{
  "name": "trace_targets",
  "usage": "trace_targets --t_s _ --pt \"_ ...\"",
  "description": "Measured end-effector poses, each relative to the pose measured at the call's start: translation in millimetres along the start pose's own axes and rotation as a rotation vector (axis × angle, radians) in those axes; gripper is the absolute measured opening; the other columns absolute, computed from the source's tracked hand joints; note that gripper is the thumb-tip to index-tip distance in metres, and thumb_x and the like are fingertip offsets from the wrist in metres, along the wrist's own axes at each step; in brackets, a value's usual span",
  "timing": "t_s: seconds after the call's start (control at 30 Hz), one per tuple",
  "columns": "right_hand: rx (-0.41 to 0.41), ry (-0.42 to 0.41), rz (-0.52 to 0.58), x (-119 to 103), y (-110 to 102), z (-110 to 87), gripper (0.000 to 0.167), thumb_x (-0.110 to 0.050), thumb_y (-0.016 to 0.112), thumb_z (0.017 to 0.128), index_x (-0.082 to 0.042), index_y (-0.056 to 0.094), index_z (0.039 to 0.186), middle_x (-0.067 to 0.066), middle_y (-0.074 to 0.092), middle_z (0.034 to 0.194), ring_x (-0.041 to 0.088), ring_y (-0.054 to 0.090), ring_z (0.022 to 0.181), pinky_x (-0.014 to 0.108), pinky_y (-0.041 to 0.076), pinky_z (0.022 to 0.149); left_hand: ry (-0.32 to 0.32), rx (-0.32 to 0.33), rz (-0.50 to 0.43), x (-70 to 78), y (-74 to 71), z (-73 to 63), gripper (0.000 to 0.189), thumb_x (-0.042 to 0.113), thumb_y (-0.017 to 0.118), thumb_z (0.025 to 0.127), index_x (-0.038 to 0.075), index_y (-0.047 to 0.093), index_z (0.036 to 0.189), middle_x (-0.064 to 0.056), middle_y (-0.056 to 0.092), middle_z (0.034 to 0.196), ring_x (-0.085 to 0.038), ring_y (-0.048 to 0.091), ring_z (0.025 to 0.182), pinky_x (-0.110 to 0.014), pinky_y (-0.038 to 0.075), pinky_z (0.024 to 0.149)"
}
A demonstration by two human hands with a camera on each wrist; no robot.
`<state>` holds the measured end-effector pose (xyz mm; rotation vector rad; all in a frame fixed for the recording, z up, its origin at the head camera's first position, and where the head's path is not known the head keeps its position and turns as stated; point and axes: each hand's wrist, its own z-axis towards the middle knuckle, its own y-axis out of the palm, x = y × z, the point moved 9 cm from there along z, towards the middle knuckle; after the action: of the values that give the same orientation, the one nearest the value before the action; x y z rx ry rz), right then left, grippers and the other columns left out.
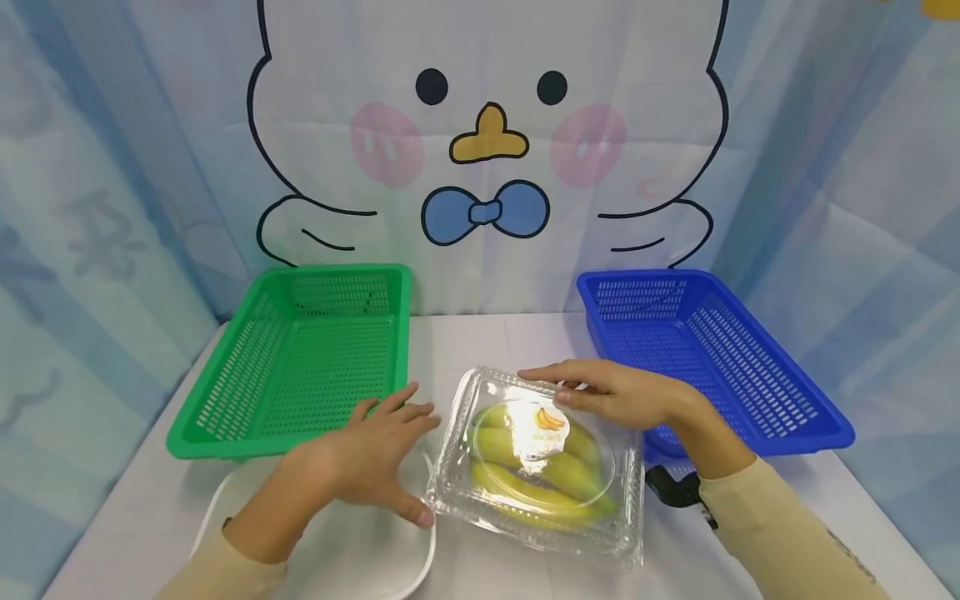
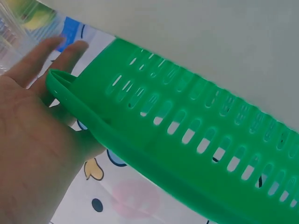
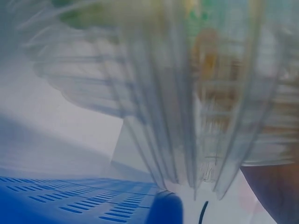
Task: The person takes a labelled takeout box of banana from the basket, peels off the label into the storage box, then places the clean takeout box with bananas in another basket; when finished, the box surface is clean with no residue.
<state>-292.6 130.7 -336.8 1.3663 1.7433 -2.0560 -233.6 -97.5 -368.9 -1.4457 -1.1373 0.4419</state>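
A clear plastic clamshell box of bananas (image 1: 525,492) stands at the middle front, with a banana label on its lid. My right hand (image 1: 618,393) grips its far right edge, fingers along the rim and thumb on the lid. In the right wrist view the box's ridged plastic wall (image 3: 159,93) fills much of the picture, blurred. My left hand (image 1: 367,458) is spread just left of the box, its thumb near the box's left corner; whether they touch I cannot tell. The left wrist view shows that palm (image 2: 32,140), holding nothing, beside the green basket.
A green perforated basket (image 1: 401,358) stands at the back left, a blue one (image 1: 780,367) at the back right. Below my left hand lies a white rounded tray (image 1: 352,554). Behind the table (image 1: 495,337) hangs a printed curtain (image 1: 487,283).
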Motion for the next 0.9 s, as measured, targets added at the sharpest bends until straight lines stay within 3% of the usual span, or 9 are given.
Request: trace_targets --t_s 0.13,0.53,0.63,0.77,0.83,0.9 --pt "0.000 -0.003 -0.007 1 2 -1.4 0.046 -0.020 0.043 0.112 -0.021 0.042 0.158 -0.001 0.044 0.160 0.025 0.042 0.147 0.053 0.040 0.116 0.014 0.012 0.035 2.2 2.3 -5.1 0.095 0.076 0.080 0.067 0.016 0.062 0.138 -0.009 0.034 0.165 -0.037 0.002 0.159 -0.075 0.012 0.117" --pt "-0.014 -0.027 -0.003 -2 12 -0.3 0.045 -0.021 0.046 0.111 -0.021 0.046 0.157 0.001 0.051 0.155 0.026 0.048 0.142 0.051 0.043 0.113 -0.016 0.030 0.037 0.6 4.8 -24.1 0.068 0.073 0.082 0.066 0.020 0.069 0.107 -0.006 0.022 0.171 -0.038 -0.003 0.159 -0.077 0.003 0.116" --pt "-0.030 -0.042 0.013 -5 19 2.2 0.046 -0.020 0.046 0.111 -0.021 0.045 0.157 0.002 0.051 0.155 0.025 0.048 0.142 0.051 0.043 0.113 -0.004 0.061 0.049 1.9 3.4 -28.3 0.078 0.075 0.081 0.067 0.015 0.068 0.115 -0.008 0.023 0.170 -0.040 -0.001 0.159 -0.078 0.005 0.116" --pt "-0.052 -0.058 0.039 -6 27 5.7 0.046 -0.020 0.045 0.111 -0.020 0.045 0.157 0.002 0.050 0.155 0.027 0.049 0.142 0.050 0.044 0.113 0.019 0.096 0.070 5.3 4.6 -29.4 0.105 0.077 0.078 0.068 0.009 0.054 0.144 -0.009 0.024 0.170 -0.039 0.002 0.159 -0.077 0.009 0.116" --pt "-0.066 -0.059 0.048 -6 32 7.3 0.046 -0.020 0.045 0.111 -0.020 0.044 0.157 0.003 0.051 0.155 0.029 0.050 0.141 0.050 0.044 0.113 0.021 0.091 0.069 6.0 6.9 -29.4 0.109 0.079 0.076 0.067 0.010 0.051 0.147 -0.008 0.025 0.169 -0.038 0.002 0.159 -0.077 0.010 0.116" --pt "-0.077 -0.051 0.057 -5 36 9.0 0.046 -0.022 0.045 0.111 -0.022 0.044 0.158 0.002 0.050 0.156 0.028 0.049 0.142 0.050 0.043 0.114 0.013 0.070 0.064 5.4 9.9 -29.9 0.103 0.081 0.075 0.066 0.011 0.058 0.141 -0.007 0.024 0.170 -0.038 0.001 0.159 -0.077 0.010 0.116"
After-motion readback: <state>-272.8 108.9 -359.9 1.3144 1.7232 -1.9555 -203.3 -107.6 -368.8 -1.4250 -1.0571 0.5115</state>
